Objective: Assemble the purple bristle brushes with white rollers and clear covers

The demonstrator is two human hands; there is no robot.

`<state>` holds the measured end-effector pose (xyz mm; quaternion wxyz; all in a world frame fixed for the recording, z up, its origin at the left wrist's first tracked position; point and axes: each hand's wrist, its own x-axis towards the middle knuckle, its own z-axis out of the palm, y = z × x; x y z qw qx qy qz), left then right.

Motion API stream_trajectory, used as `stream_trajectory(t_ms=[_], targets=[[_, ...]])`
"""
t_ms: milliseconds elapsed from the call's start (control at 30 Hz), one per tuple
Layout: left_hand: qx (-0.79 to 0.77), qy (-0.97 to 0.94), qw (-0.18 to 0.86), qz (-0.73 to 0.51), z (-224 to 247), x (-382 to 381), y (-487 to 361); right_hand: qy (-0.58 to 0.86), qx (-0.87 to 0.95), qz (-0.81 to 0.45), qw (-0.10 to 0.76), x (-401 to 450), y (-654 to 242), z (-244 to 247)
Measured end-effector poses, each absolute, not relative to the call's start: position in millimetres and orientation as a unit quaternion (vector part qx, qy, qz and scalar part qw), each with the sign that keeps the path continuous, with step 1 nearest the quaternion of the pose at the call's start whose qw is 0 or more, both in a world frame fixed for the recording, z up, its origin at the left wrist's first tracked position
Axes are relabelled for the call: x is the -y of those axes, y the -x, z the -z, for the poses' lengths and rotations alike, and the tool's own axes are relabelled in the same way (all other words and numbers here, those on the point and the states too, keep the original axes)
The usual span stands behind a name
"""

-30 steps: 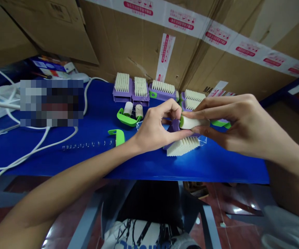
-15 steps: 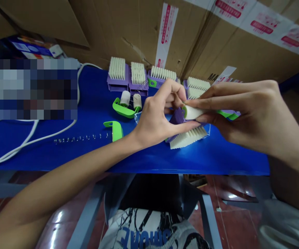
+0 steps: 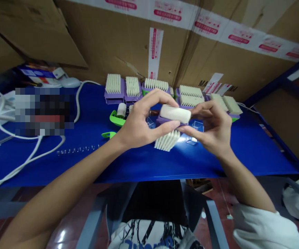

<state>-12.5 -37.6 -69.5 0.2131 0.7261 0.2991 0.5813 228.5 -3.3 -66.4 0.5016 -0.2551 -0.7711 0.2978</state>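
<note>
A large cardboard carton (image 3: 118, 38) is standing behind everything, the blue surface (image 3: 250, 152) stretching out before it; well in front of the carton, the left hand (image 3: 141, 124) is grasping a purple holder (image 3: 160, 120), while the right hand (image 3: 214, 126) is clasping that holder's right end in a thumb-and-finger grip; bristled purple blocks (image 3: 113, 84) are lining the carton's foot, seemingly finished; the holder is sitting between both hands, a white roller (image 3: 175, 112) already lying along its top, so this piece is appearing partway done; nearer the carton's left half, a green frame (image 3: 116, 119) is lying unjoined to any block, a thin coil (image 3: 78, 150) resting farther forward; on the carton, black letters are reading "MA", the red print on its tape (image 3: 156, 43) showing too small to read.
</note>
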Motion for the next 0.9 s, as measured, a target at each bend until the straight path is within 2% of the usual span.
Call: stream_trajectory(t_ms=[167,400,567,800,900], targets=[[-0.310,-0.745,0.167,-0.567,63.9,37.9,13.3,0.267,0.763,-0.300,0.506,15.6,-212.8,66.6],[-0.319,-0.743,0.126,-0.575,66.9,37.0,15.1,0.273,0.708,-0.384,0.526,14.9,-200.2,77.3],[-0.325,-0.745,0.140,-0.565,67.0,36.5,11.8,0.260,0.690,-0.407,0.539,16.6,-196.2,81.4],[-0.351,-0.733,0.150,-0.563,60.2,44.4,2.0,0.154,0.717,-0.303,0.608,13.6,-195.3,85.3],[-0.364,-0.720,0.115,-0.580,60.8,44.1,-2.1,0.145,0.746,-0.263,0.595,8.8,-195.6,80.5]])
